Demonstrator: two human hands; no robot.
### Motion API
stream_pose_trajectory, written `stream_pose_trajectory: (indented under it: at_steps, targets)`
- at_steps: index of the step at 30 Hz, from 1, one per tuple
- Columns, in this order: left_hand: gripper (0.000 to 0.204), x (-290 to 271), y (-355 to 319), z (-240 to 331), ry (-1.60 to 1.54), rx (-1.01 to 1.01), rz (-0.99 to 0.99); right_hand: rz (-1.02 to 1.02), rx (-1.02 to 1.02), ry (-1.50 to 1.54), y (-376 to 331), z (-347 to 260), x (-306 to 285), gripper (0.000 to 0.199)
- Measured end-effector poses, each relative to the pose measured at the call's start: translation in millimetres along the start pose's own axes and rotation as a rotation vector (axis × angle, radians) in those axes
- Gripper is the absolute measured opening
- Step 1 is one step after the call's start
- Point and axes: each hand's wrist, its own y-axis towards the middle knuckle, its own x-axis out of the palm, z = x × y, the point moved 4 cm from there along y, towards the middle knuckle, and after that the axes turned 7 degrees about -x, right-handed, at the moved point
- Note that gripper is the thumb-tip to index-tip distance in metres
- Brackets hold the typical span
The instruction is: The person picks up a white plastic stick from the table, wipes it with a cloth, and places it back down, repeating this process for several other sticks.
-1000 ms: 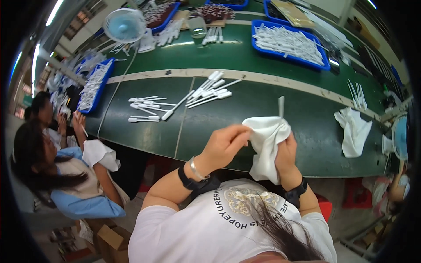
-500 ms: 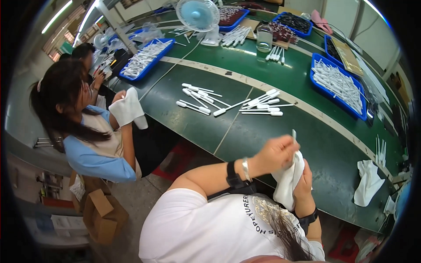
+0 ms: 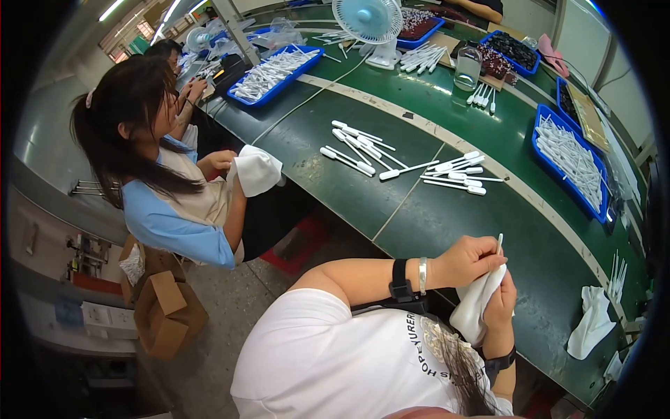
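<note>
A white cloth point(image 3: 477, 305) hangs in front of my chest, gathered between my hands. My left hand point(image 3: 469, 262) pinches at its top edge, by a thin white stick point(image 3: 500, 242) whose tip pokes up past the fingers; the rest of the stick is hidden. My right hand point(image 3: 501, 302) is wrapped round the cloth from the other side, just below the left fingers. Ahead on the green table lie loose white plastic sticks with wide flat ends, one group point(image 3: 357, 145) to the left and another point(image 3: 460, 172) nearer the middle.
A blue tray of white sticks point(image 3: 569, 157) stands at right, another point(image 3: 272, 75) at far left. Nearer right lie a crumpled white cloth point(image 3: 590, 325) and thin sticks point(image 3: 617, 278). A fan point(image 3: 368, 21) and clear jar point(image 3: 467, 68) stand farther back. A co-worker at left handles a cloth point(image 3: 258, 170).
The view has shifted, so the table appears lower and farther right. My left hand, blurred before, now sits still and sharper at the cloth's top. The co-worker's cloth has changed shape.
</note>
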Motion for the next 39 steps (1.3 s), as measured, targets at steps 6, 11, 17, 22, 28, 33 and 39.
stream_pose_trajectory:
  at_steps: [6, 11, 17, 22, 28, 33, 39]
  targets:
    - [0.009, -0.3, -9.0, -0.4, -0.042, 0.045, -0.027, -0.047, 0.052, 0.049, -3.7, -21.7, 10.2, 0.025]
    - [0.006, -3.6, -7.2, 0.1, -0.113, 0.089, 0.075, 0.053, 0.059, 0.075, -4.9, -19.7, 5.9, 0.025]
    - [0.008, -2.8, -2.1, -4.9, 0.096, 0.019, 0.009, 0.161, 0.133, 0.258, 5.4, -10.5, -0.1, 0.02]
    - [0.011, -7.7, 4.9, -23.4, 0.232, -0.034, -0.023, 0.2, 0.044, -0.165, 11.4, -6.2, -16.0, 0.018]
    - [0.015, -17.9, 8.3, -20.0, -0.092, -0.121, -0.004, 0.47, 0.086, 0.478, 13.1, -8.9, -50.1, 0.019]
    - [0.017, -13.0, 6.0, -22.7, -0.113, -0.206, -0.018, 0.598, 0.017, 0.455, 3.7, -28.4, -41.6, 0.019]
    - [0.016, -3.6, 14.8, -33.7, -0.006, -0.118, 0.017, 0.168, -0.132, -0.263, 11.2, -15.0, -2.1, 0.019]
